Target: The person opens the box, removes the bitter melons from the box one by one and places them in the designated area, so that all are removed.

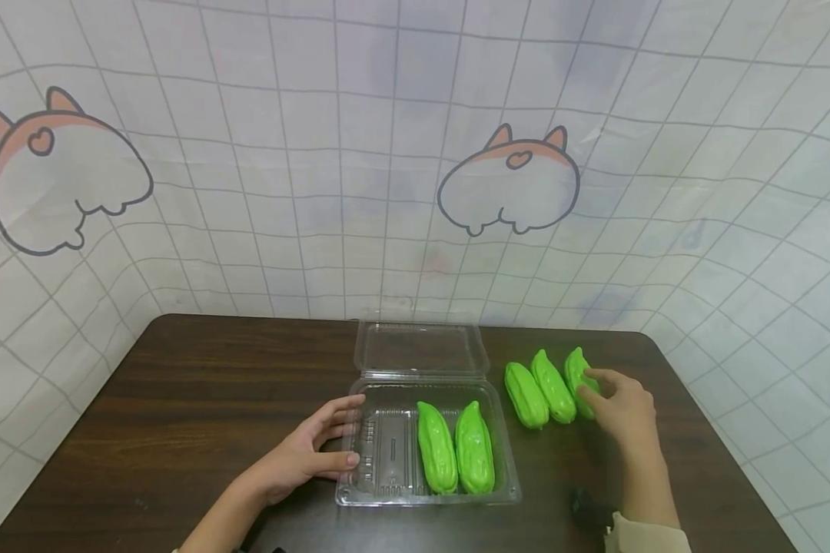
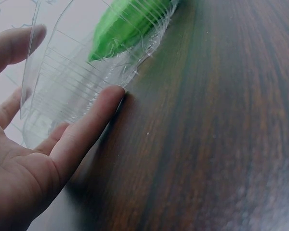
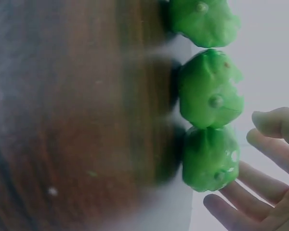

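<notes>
A clear plastic clamshell box [image 1: 394, 500] lies on the table with its lid [image 1: 420, 349] tilted back. Inside, on its right side, are two bright green ridged gourds, the left gourd [image 1: 437, 449] beside the right gourd [image 1: 475, 449]. My left hand [image 1: 297, 457] rests at the box's left wall, thumb and fingers spread along it. Right of the box, three similar gourds form a row: a near-left gourd [image 1: 526, 395], a middle gourd [image 1: 553, 388] and a right gourd [image 1: 578, 378]. My right hand [image 1: 622, 407] reaches around the right gourd, fingers spread; contact is unclear.
The dark wooden table [image 1: 180, 415] runs back to a white grid-patterned cloth wall [image 1: 304, 192] with cartoon animals. A small dark object [image 1: 584, 507] lies near the right forearm, partly hidden and blurred.
</notes>
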Action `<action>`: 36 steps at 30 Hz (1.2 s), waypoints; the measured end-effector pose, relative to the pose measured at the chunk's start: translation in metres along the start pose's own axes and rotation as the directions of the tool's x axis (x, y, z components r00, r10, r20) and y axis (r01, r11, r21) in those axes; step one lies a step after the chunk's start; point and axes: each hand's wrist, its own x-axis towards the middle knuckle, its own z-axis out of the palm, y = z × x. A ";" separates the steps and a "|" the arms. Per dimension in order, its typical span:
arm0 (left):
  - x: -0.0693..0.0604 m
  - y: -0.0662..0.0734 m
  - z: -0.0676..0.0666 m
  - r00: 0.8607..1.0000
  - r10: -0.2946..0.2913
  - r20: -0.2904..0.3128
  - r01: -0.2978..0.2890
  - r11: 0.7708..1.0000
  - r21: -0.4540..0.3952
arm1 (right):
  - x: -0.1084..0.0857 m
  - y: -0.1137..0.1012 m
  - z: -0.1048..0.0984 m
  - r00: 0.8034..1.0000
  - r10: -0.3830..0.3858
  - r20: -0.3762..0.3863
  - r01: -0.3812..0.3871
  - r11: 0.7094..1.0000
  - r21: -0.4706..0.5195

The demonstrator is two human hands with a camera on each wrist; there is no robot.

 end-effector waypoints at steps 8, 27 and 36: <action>0.000 0.001 0.001 1.000 0.002 0.000 -0.002 1.000 0.003 | -0.003 -0.010 -0.007 0.999 -0.038 -0.018 0.038 0.999 -0.023; 0.000 -0.001 0.001 1.000 -0.001 -0.008 0.001 1.000 0.002 | -0.030 -0.078 -0.004 0.971 -0.239 -0.025 0.240 0.969 0.062; 0.000 -0.001 0.000 1.000 -0.004 -0.008 0.004 1.000 -0.001 | -0.041 -0.104 0.011 0.933 -0.357 -0.046 0.360 0.929 0.081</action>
